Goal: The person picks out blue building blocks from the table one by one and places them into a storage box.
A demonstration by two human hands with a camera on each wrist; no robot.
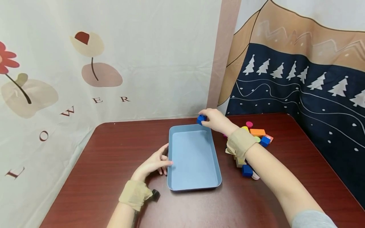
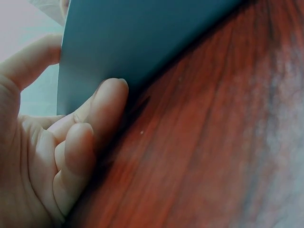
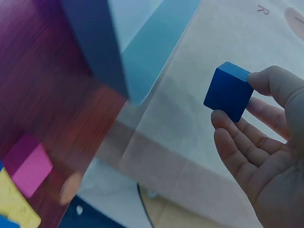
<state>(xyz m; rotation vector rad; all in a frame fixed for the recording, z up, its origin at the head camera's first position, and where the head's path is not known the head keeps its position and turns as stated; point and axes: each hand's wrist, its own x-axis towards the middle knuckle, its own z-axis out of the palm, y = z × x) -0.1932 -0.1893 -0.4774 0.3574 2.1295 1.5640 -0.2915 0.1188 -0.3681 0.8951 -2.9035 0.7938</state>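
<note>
Above the far edge of a blue-grey tray [image 1: 194, 158], my right hand [image 1: 218, 122] pinches a blue block [image 3: 229, 91] between thumb and fingertips. The right wrist view shows the block apart from the tray's corner. At the tray's left side, my left hand [image 1: 154, 163] holds the wall, its thumb over the rim and other fingers against the outside. Up close in the left wrist view, bent fingertips [image 2: 111, 102] press the tray's outer wall [image 2: 142, 42]. The tray's inside shows a bare floor.
Right of the tray lies a pile of coloured blocks, partly hidden by my right forearm: an orange block [image 1: 257, 132], a blue block [image 1: 247, 171] and several others. A pink block [image 3: 29, 166] shows in the right wrist view. A printed curtain [image 1: 156, 63] hangs behind the table [image 1: 119, 148].
</note>
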